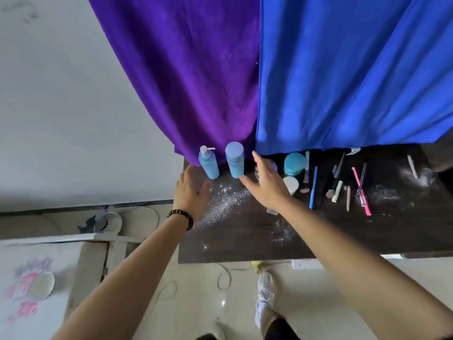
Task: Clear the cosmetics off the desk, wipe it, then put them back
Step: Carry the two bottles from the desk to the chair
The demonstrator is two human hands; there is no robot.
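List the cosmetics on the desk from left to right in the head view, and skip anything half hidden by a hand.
pump bottle → capped blue bottle → teal jar → blue pen → pink pencil → pale stick

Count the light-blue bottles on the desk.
2: pump bottle at the back left corner; capped bottle just right of it. The right hand may hide another.

Blue bottles (221, 161), dark desk (245, 239)
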